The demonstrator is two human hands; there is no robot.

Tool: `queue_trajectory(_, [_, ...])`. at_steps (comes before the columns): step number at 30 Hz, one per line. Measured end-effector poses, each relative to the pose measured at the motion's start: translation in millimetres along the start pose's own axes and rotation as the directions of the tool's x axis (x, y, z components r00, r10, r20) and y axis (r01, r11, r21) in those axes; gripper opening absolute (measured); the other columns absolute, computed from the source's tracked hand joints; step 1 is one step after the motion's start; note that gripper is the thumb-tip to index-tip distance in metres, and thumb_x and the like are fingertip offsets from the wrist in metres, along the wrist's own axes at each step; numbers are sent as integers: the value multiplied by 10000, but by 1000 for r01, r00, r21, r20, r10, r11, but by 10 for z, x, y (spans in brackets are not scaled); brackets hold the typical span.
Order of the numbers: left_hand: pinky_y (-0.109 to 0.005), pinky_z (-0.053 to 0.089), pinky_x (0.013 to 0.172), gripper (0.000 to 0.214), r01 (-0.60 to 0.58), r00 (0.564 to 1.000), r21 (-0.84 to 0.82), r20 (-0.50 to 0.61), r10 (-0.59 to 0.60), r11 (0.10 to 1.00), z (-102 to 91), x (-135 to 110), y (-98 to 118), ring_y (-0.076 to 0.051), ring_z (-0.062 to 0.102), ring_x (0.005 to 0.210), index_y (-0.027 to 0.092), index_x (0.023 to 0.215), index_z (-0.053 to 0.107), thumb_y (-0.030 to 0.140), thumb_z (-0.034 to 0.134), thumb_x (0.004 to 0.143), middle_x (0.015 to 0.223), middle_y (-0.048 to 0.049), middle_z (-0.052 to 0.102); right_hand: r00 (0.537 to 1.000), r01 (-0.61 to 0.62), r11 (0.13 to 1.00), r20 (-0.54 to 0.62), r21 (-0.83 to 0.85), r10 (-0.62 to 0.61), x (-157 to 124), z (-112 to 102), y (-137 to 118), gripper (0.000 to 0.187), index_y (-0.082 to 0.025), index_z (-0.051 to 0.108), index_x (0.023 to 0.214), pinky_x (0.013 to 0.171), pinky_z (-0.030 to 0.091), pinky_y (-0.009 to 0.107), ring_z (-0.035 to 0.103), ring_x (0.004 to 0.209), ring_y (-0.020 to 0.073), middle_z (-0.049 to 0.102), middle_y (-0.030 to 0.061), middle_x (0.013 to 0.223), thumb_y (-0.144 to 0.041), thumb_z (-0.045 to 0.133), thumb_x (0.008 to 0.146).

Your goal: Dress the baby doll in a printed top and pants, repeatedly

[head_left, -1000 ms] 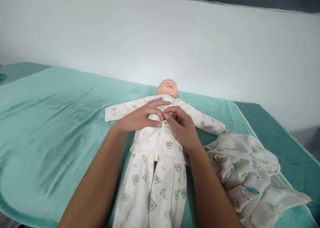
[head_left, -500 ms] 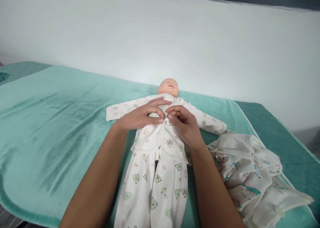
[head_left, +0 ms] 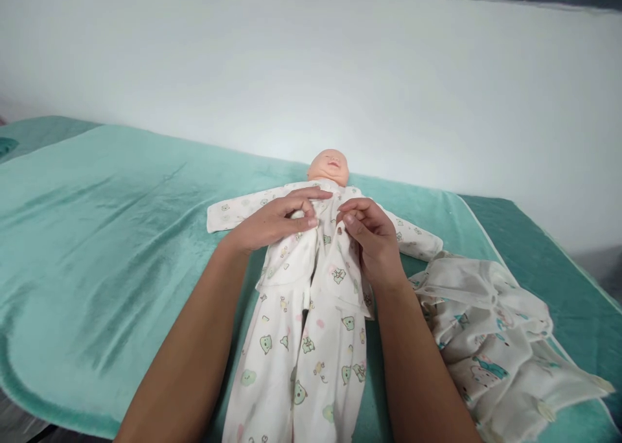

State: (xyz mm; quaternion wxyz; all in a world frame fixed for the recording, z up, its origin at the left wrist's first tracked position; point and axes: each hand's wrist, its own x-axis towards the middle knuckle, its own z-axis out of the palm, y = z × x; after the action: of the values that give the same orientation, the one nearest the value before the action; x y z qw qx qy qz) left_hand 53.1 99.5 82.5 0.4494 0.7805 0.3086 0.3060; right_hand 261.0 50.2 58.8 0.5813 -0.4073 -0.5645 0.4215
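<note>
A baby doll (head_left: 328, 165) lies on its back on a teal blanket (head_left: 107, 223), dressed in a white printed top (head_left: 335, 274) and matching trousers (head_left: 296, 372). My left hand (head_left: 275, 221) pinches the left front edge of the top at the doll's chest. My right hand (head_left: 372, 239) pinches the right front edge. The two edges are held slightly apart at the chest.
A crumpled heap of white printed baby clothes (head_left: 490, 346) lies on the blanket to the right of the doll. A white wall (head_left: 311, 74) rises right behind the bed. The blanket's near edge curves off at the lower left.
My hands, pinched together at the middle of the chest before, have drawn apart sideways, each with an edge of the top. The view has shifted slightly.
</note>
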Motion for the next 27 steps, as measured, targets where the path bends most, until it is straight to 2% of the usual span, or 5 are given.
queue_trajectory(9, [-337,496,841,393,89,881,-112,-456,-131,990,120,76,-112,-209,644,1055,201,638,356,374,628,863,1189,-18,704,927,57,998,-371,-14,-58,38,63,-31,310,-231,516,701,583,363,289,366,597,132,382,-24,659,-441,590,917])
queue_trajectory(17, [-311,299,589,342,370,509,41,-845,-166,928,-304,-18,-521,-128,315,565,232,637,298,231,606,785,591,44,317,559,-25,992,-824,-123,-88,208,-606,116,255,-242,484,655,696,457,348,474,657,159,453,-13,677,-382,584,844])
queue_trajectory(20, [-348,395,689,184,455,486,124,-865,-129,882,-387,-55,-650,-180,488,663,245,708,410,155,535,807,694,8,493,462,43,978,-864,-203,-200,203,-599,143,143,-248,521,718,811,490,370,552,743,172,510,-19,725,-301,618,808])
queue_trajectory(24, [-396,472,920,207,498,545,322,-839,-1,805,-318,-10,-668,-246,607,1051,234,882,559,60,473,811,1076,-61,631,651,61,941,-701,-334,-291,145,-281,176,115,-229,666,925,958,487,402,631,974,192,668,15,985,-264,658,816])
queue_trajectory(27, [-399,459,1031,169,378,689,457,-720,86,805,-207,69,-628,-246,568,1184,235,984,626,148,530,876,1173,-57,654,857,66,924,-453,-377,-246,84,-54,180,249,-245,694,1105,1050,467,428,629,1133,209,692,30,1187,-298,651,866])
